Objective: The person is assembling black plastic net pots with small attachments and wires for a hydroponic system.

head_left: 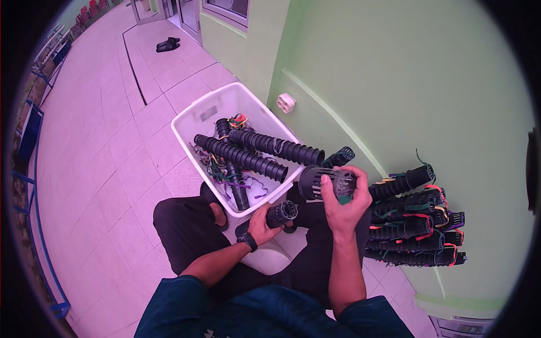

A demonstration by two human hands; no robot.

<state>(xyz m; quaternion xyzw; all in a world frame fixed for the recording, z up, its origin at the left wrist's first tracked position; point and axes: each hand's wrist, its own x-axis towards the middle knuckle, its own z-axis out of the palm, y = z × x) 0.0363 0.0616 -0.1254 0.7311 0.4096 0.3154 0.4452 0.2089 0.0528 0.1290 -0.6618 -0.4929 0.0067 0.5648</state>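
Observation:
My right hand (346, 205) grips a black slotted net pot (313, 182), lying sideways with its wide rim toward the left. A stack of black net pots (276, 215) is in my left hand (260, 226), its slotted end toward the right; the rest of it is partly hidden behind the hand. Just beyond both hands stands a white plastic tub (200, 121). Long nested stacks of net pots (242, 156) lie crosswise in it, over a tangle of coloured strips (213, 169).
At my right, several net pot stacks (403, 228) tied with coloured strips are piled against the green wall (417, 84). Another stack end (340, 156) shows beside the tub. A white socket (286, 102) sits on the wall. Black sandals (167, 44) lie on the tiled floor (112, 152).

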